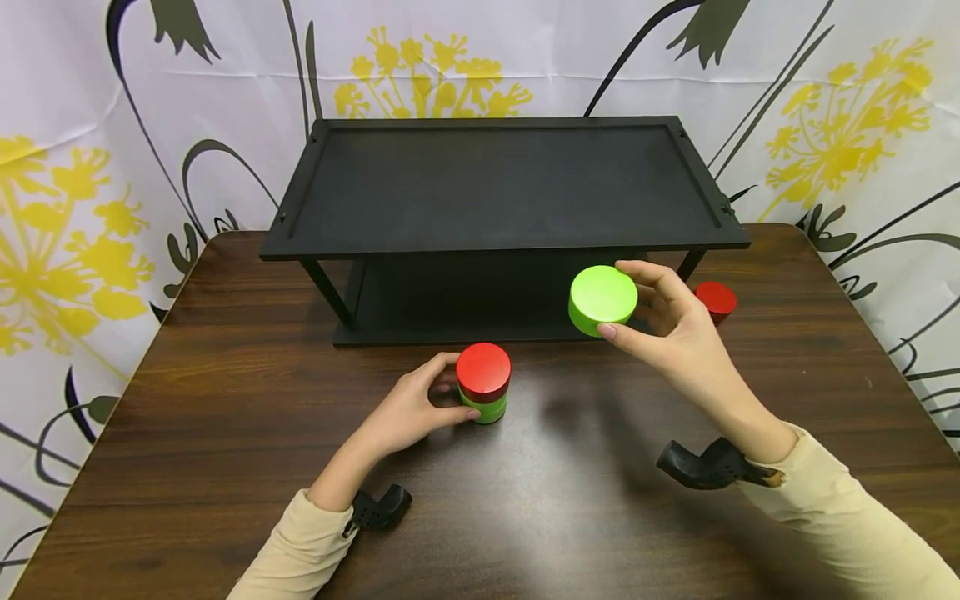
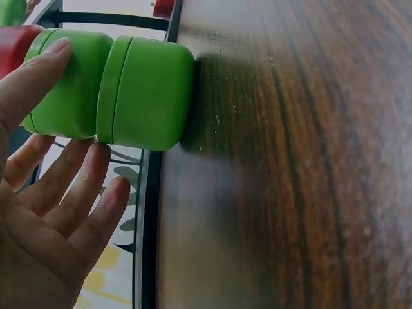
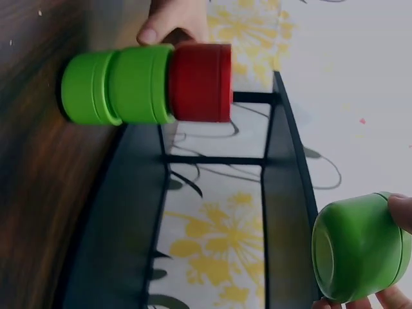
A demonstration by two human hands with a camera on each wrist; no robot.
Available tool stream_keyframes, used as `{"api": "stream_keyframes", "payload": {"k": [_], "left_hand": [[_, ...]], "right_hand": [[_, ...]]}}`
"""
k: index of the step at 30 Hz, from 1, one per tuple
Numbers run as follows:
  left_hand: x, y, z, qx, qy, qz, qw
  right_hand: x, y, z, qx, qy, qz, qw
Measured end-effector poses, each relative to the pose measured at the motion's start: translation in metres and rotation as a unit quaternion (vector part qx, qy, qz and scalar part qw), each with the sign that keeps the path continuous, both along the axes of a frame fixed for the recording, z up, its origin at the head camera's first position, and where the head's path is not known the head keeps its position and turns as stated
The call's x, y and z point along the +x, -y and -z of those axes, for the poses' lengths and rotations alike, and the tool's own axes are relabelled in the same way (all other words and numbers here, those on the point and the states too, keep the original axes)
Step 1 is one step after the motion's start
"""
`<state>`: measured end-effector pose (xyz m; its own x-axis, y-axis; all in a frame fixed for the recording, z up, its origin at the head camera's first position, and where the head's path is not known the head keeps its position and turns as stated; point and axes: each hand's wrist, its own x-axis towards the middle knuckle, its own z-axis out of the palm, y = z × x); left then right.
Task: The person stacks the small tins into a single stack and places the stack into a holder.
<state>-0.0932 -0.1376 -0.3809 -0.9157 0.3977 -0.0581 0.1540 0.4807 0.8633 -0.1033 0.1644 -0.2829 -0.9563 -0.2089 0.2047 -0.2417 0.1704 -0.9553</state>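
Observation:
A stack of round lidded jars stands on the table in front of the shelf: a red jar (image 1: pixel 483 372) on top, a middle green jar (image 2: pixel 82 96) and a bottom green jar (image 2: pixel 154 93). My left hand (image 1: pixel 408 410) steadies the stack from its left side, thumb and fingers around the middle green jar. To the right and higher up, my right hand (image 1: pixel 678 333) pinches another green jar (image 3: pixel 360 248) at its side, between thumb and fingers. This jar is held in the air, in front of the shelf's right part.
A black two-level shelf (image 1: pixel 502 187) stands at the back of the brown wooden table (image 1: pixel 247 400). Its upper board overhangs the lower one. Another red jar (image 1: pixel 716 300) is by the shelf's right end, partly behind my right hand. A flower-patterned cloth (image 1: pixel 60 67) hangs behind.

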Motion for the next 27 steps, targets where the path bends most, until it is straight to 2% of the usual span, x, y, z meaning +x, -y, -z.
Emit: {"api": "stream_keyframes", "payload": {"k": [6, 16, 27], "left_hand": [[-0.001, -0.001, 0.001, 0.003, -0.005, 0.004, 1.0], [-0.002, -0.001, 0.003, 0.008, -0.003, 0.005, 1.0], [-0.002, 0.001, 0.001, 0.004, -0.004, 0.013, 0.9999]], "right_hand": [[0.001, 0.013, 0.012, 0.033, 0.016, -0.017, 0.9992], [0.003, 0.031, 0.025, 0.017, 0.045, -0.057, 0.9972], [0.004, 0.044, 0.034, 0.023, 0.022, -0.074, 0.9967]]}}
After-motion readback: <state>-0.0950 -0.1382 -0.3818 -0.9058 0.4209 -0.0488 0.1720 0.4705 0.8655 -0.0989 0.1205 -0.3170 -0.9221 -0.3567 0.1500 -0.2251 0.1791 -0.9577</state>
